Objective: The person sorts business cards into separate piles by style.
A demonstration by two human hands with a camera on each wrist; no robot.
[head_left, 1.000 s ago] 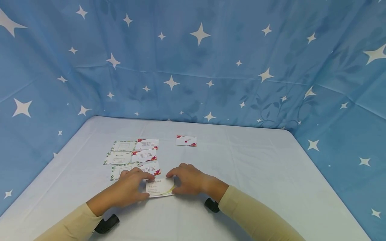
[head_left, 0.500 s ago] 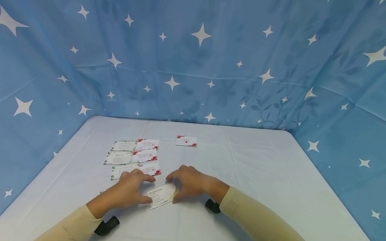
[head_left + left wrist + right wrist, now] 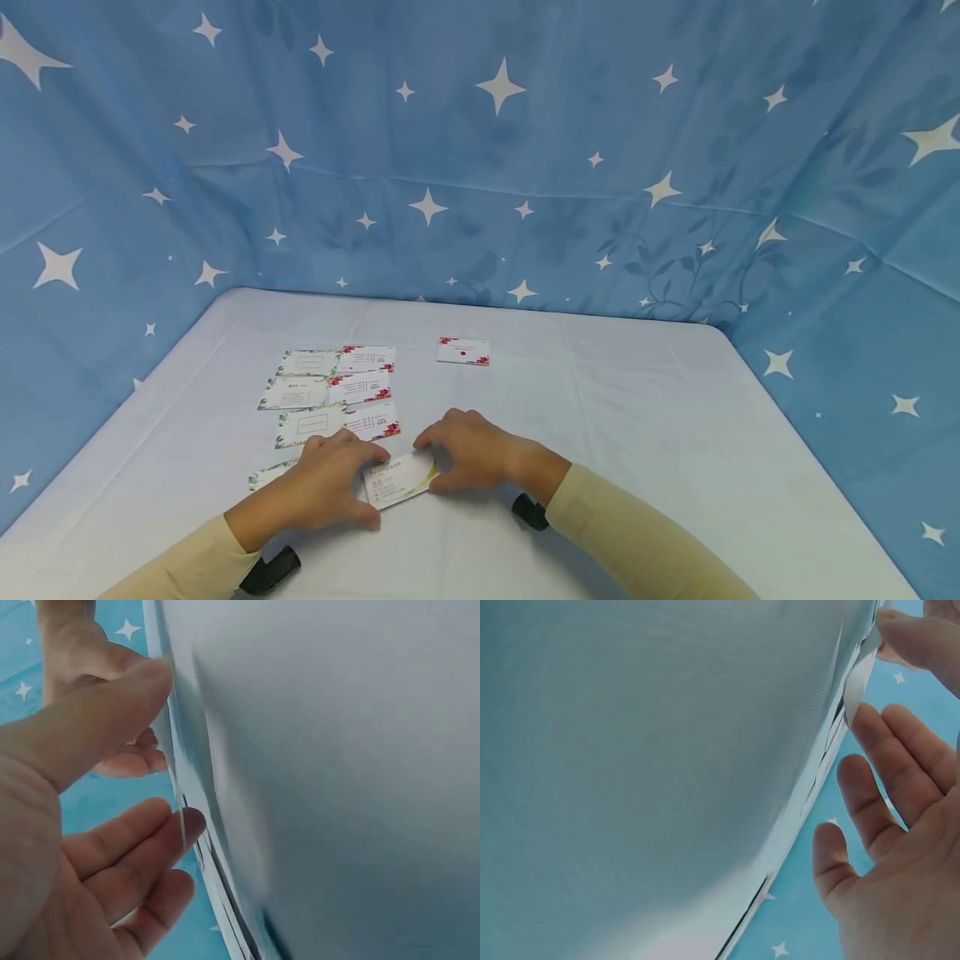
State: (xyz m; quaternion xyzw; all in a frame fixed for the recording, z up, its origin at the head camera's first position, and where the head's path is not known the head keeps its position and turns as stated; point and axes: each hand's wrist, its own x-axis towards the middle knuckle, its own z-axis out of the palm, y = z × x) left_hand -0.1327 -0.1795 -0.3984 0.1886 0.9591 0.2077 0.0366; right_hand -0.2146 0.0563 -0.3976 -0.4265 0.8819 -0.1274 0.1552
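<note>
A white business card with grey print and a yellow-green curve lies slightly turned between my two hands, low over the white table. My left hand has its index finger by the card's upper left corner and its thumb by the lower left corner. Opposite it, my right hand pinches the card's right end between thumb and index finger. Seen edge-on, the card is a thin strip in the left wrist view and a bent-looking pale piece in the right wrist view. Whether several cards are stacked there I cannot tell.
Green-leaf-bordered cards and red-flowered cards lie in two columns to the left, one partly under my left forearm. A separate red-flowered card sits farther back on the white tablecloth. A blue star-patterned curtain stands behind.
The card tilted and dropped towards me, then rose a little between the hands. My left fingers moved off its left edge and came back to it. The right hand barely moved.
</note>
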